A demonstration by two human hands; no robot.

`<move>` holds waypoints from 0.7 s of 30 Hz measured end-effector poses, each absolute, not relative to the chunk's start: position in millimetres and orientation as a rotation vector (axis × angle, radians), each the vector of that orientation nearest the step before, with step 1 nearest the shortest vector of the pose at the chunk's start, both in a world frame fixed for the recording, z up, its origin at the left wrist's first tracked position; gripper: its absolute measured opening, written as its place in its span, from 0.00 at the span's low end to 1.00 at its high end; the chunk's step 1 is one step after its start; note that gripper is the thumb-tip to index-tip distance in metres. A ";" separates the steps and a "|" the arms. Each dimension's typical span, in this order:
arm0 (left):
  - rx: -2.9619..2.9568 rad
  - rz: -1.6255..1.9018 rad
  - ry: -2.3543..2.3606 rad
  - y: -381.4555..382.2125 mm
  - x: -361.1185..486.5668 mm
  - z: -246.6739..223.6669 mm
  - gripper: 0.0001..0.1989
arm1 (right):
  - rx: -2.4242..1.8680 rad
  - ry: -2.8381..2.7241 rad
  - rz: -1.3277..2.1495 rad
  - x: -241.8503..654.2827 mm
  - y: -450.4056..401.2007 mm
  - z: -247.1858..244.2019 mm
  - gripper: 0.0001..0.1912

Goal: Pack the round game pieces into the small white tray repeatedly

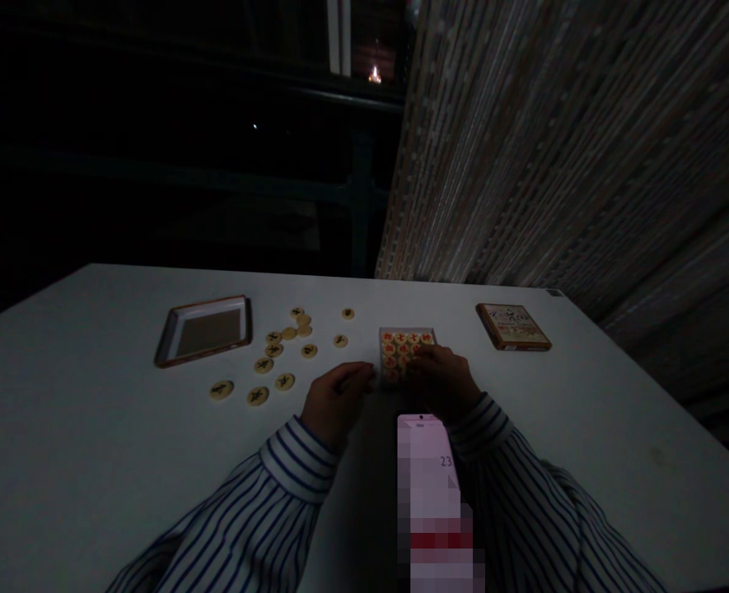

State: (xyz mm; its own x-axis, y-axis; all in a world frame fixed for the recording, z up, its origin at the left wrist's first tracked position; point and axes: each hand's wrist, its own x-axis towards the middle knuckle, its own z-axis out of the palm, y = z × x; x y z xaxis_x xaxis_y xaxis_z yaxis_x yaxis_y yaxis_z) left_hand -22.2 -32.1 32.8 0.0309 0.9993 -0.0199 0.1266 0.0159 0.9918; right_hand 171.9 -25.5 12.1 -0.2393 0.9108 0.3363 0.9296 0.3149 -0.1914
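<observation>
A small open box (pixel 381 331) holds rows of round Chinese chess pieces (pixel 399 349) with red characters. My right hand (pixel 447 377) reaches over the box's right side, its fingers bent down onto a piece there and covering part of the rows. Just left of the box is my left hand (pixel 338 397), holding nothing, with its fingers loosely bent and their tips close to the box's side. Loose Chinese chess pieces (pixel 273 351) with dark characters lie scattered on the table to the left; a few of them show a plain face.
On the white table (pixel 123 445), a shallow tray-like lid (pixel 248 321) lies at the left. A flat printed box (pixel 516 326) lies at the right. A lit phone (pixel 429 478) rests between my forearms. Behind the table hangs a string curtain (pixel 500 148). The room is dim.
</observation>
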 end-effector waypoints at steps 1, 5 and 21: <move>1.307 1.114 1.284 -32.2 -22.5 32.7 0.14 | -1.631 -2.197 -0.070 171.9 -25.3 11.8 0.11; 1.319 1.105 1.270 -32.2 -23.0 31.8 0.14 | -1.602 -2.181 -0.079 172.4 -24.6 11.7 0.13; 1.325 1.099 1.244 -30.4 -21.7 23.3 0.15 | -1.695 -2.095 -0.039 175.5 -23.4 27.3 0.07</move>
State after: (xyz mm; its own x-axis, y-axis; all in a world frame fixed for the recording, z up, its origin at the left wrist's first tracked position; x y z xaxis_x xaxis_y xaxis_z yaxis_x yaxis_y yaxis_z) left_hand -21.7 -30.4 23.3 0.0680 0.9977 -0.0062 0.1170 -0.0018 0.9931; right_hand 175.5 -23.4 27.3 -0.1496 0.9234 0.3534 0.9361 0.2474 -0.2502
